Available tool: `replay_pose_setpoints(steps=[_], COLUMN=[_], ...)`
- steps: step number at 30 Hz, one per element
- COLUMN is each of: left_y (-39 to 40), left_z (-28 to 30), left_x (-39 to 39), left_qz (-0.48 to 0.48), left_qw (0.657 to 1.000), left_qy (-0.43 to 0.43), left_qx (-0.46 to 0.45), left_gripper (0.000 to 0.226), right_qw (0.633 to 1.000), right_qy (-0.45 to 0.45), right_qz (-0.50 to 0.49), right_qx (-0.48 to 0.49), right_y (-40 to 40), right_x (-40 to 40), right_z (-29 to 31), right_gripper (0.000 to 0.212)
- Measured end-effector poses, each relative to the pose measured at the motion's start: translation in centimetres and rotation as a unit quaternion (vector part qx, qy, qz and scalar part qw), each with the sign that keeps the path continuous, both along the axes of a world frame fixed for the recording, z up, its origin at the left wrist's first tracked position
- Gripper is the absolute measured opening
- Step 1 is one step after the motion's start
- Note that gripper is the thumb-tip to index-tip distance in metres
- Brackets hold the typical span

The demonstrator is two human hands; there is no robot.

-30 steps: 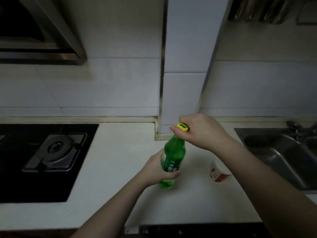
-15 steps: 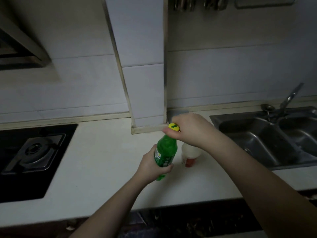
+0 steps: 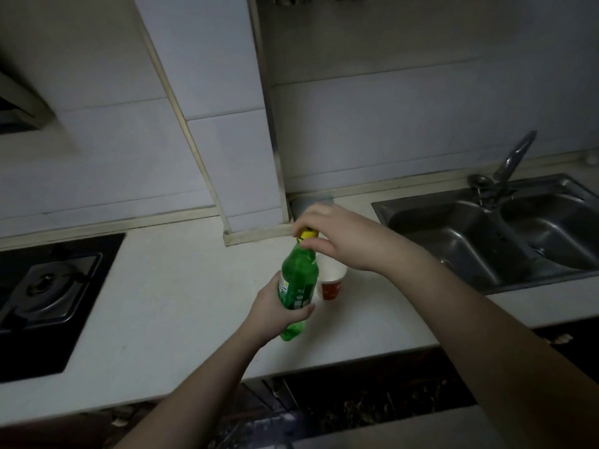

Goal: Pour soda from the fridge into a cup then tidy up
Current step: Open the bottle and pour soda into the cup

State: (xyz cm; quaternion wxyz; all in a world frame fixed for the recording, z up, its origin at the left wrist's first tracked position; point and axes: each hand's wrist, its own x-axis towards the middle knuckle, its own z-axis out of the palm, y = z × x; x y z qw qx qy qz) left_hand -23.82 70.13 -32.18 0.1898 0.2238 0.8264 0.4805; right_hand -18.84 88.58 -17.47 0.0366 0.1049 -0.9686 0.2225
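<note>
A green soda bottle (image 3: 297, 280) stands on the white counter (image 3: 181, 293), a little tilted. My left hand (image 3: 275, 311) is wrapped around its lower body. Its yellow cap (image 3: 308, 235) is pinched between the fingers of my right hand (image 3: 340, 238), which comes in from the right above the bottle. Just right of the bottle, partly under my right hand, a white and red paper cup (image 3: 332, 281) stands upright on the counter.
A black gas hob (image 3: 48, 293) takes up the counter's left end. A steel double sink (image 3: 505, 234) with a tap (image 3: 512, 160) lies to the right. A tiled pillar (image 3: 233, 157) juts out behind the bottle. The counter's front edge runs just below my forearms.
The view has swung right and down, bringing more of the sink and the cup into sight. Both hands keep their hold on the bottle and its cap.
</note>
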Motion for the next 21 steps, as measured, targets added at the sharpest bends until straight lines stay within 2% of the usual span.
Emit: replay_pose_setpoints(steps=[5, 8, 9, 13, 18, 21], left_y=[0.1, -0.1, -0.1, -0.2, -0.1, -0.2], left_z=[-0.7, -1.3, -1.5, -2.5, -3.3, -3.7], left_x=[-1.1, -1.9, -2.2, -3.6, -5.0, -5.6], left_qz=[-0.014, -0.024, -0.027, -0.045, -0.064, -0.067], left_qw=[1.000, 0.999, 0.999, 0.999, 0.997, 0.997], left_qy=[0.002, 0.006, 0.005, 0.001, 0.009, 0.010], left_qx=[-0.018, -0.025, -0.027, -0.028, -0.037, -0.044], left_gripper=[0.059, 0.057, 0.057, 0.058, 0.062, 0.063], right_qw=[0.994, 0.991, 0.991, 0.983, 0.988, 0.993], right_qy=[0.077, 0.021, 0.002, -0.046, -0.081, -0.068], right_qz=[-0.040, -0.073, -0.092, -0.164, -0.131, -0.096], right_qx=[-0.060, -0.111, -0.097, 0.072, 0.030, -0.001], right_y=[-1.0, -0.9, -0.7, -0.1, -0.3, 0.0], right_x=[-1.3, -1.5, -1.8, -2.8, -3.4, -3.5], right_z=[-2.1, -1.8, -1.7, -1.4, -1.7, -2.4], right_gripper=[0.012, 0.030, 0.036, 0.043, 0.028, 0.024])
